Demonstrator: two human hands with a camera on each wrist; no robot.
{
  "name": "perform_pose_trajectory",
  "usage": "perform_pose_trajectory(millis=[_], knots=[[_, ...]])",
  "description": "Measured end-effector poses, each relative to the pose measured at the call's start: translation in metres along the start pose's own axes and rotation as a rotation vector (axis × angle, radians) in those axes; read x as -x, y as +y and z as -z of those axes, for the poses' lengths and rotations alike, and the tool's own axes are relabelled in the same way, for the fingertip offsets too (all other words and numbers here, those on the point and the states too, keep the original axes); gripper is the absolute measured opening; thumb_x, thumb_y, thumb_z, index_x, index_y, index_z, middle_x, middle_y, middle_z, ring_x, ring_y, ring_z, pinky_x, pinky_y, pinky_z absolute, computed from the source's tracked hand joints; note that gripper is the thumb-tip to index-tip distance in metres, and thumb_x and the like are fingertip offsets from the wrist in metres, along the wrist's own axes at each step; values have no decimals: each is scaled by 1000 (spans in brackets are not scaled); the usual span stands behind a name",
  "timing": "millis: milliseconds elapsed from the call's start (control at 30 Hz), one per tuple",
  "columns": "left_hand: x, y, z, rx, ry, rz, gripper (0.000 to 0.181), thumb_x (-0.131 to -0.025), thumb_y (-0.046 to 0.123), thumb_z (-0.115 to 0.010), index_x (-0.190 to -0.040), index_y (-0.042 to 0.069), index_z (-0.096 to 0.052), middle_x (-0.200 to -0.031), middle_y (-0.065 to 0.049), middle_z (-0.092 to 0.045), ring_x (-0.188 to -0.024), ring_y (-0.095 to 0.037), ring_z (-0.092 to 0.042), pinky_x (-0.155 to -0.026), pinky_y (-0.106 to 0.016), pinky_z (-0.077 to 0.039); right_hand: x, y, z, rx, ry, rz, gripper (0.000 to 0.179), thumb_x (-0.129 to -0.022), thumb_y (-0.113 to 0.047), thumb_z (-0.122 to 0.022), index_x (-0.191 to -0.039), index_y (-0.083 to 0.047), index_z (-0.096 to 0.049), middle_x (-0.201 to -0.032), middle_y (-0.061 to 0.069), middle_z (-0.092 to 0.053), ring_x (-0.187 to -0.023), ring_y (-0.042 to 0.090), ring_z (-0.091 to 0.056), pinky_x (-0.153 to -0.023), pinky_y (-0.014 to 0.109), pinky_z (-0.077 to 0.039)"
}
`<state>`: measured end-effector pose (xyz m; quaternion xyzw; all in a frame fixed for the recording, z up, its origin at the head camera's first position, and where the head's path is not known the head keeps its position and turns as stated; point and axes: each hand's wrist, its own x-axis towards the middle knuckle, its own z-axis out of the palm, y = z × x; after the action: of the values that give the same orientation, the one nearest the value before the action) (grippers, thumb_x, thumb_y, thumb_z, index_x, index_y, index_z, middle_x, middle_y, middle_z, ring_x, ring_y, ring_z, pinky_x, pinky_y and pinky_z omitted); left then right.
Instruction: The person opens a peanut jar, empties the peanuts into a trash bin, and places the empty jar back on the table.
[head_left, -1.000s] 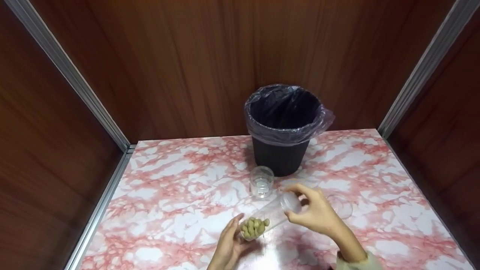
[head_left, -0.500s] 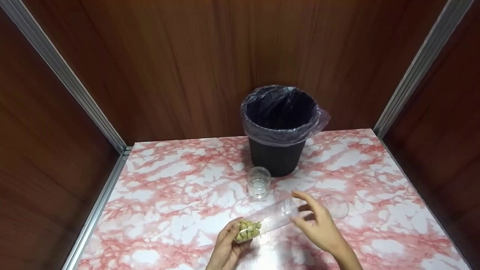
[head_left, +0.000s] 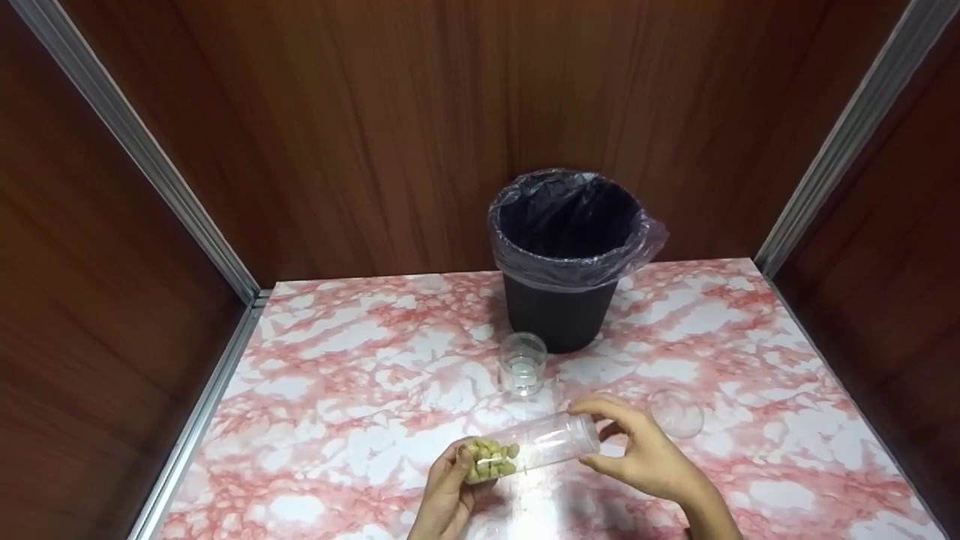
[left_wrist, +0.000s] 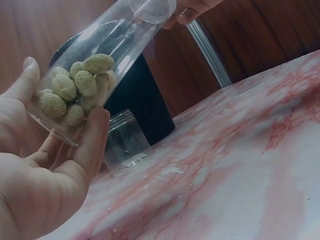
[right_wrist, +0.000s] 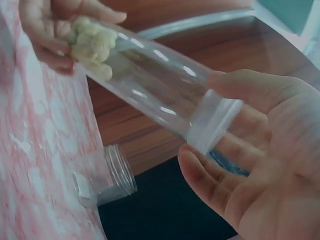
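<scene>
- Compared with one second earlier, the jar [head_left: 534,444] lies flatter: its capped end sits lower in the frame, and the right hand [head_left: 646,454] has come down with it.
- Jar located at lower centre of the frame, clear, held above the table [head_left: 337,390], slanting slightly upward from left to right.
- Left hand [head_left: 445,486], bottom centre: grips the jar's base, thumb on one side and fingers on the other.
- Right hand, lower right of centre: thumb and fingers curve round the cap [right_wrist: 214,122], holding it at the jar's right end.
- Peanuts [left_wrist: 86,83], in their shells, are gathered at the jar's base end, beside the left fingers.
- Small jar [head_left: 523,365], clear, with a threaded neck, stands upright near centre, just in front of the bin [head_left: 559,315]; contact between the two cannot be determined.
- Bin is dark, right of centre, lined with a translucent purplish bag [head_left: 570,271] folded over its rim.
- Clear disc [head_left: 679,414] lies on the table, right of the right hand's fingers.
- Table surface is red-and-white marbled.
</scene>
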<state>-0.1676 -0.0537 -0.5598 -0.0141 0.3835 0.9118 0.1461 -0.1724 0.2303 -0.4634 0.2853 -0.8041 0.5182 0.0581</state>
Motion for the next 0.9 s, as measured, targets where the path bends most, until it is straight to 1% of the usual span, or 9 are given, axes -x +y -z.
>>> perform_pose_trajectory(millis=[33,100,200,300,400,500,700,800,900], knots=[[1,0,0,7,3,-3,29,-99,22,-58,-117,0,-53,-108,-15,-60,-94,-27,-67,-82,-35,-56,1,1,0,-11,-7,11,63,-73,-4,-84,-131,-11,-58,-128,9,-58,-104,22,-57,-76,35,-56],[1,0,0,15,11,-7,30,-98,22,-60,-117,0,-53,-107,-15,-60,-94,-27,-67,-83,-36,-56,1,0,-1,-18,1,-26,70,-74,-7,-85,-136,-12,-53,-134,10,-54,-108,23,-56,-79,35,-55],[1,-1,-1,15,26,-9,30,-96,21,-63,-116,0,-55,-107,-15,-60,-93,-26,-67,-83,-37,-56,1,-5,-3,19,67,-187,62,-85,-21,-78,-140,-19,-49,-134,8,-54,-98,22,-61,-75,33,-56],[0,-2,-1,7,34,-16,29,-95,21,-65,-114,1,-56,-107,-14,-60,-92,-26,-67,-83,-37,-56,-2,-10,-5,66,114,-342,43,-95,-34,-63,-134,-19,-54,-115,9,-62,-74,19,-64,-58,31,-57],[0,-3,-1,3,29,-27,30,-95,21,-65,-115,1,-56,-107,-15,-61,-92,-26,-67,-83,-37,-56,-2,-12,-4,39,87,-392,37,-97,-37,-60,-126,-15,-60,-100,10,-62,-61,19,-62,-47,32,-55],[1,-3,0,6,26,-32,31,-94,20,-66,-116,0,-56,-108,-15,-61,-94,-27,-67,-84,-38,-56,0,-7,-1,-34,42,-306,33,-91,-25,-70,-121,-13,-63,-101,10,-62,-72,19,-62,-56,32,-57],[2,-5,4,14,33,-20,32,-94,21,-66,-115,-1,-56,-108,-16,-62,-94,-27,-67,-84,-40,-55,7,7,4,-177,-48,-27,52,-79,-1,-79,-126,-6,-58,-122,13,-59,-105,25,-54,-85,34,-52],[1,-5,4,13,41,-20,32,-94,23,-66,-114,-1,-57,-107,-15,-63,-92,-27,-68,-82,-39,-56,7,12,6,-253,-70,61,55,-77,7,-77,-127,1,-53,-123,21,-55,-111,24,-53,-90,33,-50],[-1,-5,4,11,48,-33,32,-94,23,-66,-114,-1,-57,-107,-15,-63,-92,-27,-68,-81,-37,-57,5,20,14,-327,-43,57,56,-75,15,-74,-125,6,-50,-121,27,-53,-109,26,-55,-91,32,-51]])
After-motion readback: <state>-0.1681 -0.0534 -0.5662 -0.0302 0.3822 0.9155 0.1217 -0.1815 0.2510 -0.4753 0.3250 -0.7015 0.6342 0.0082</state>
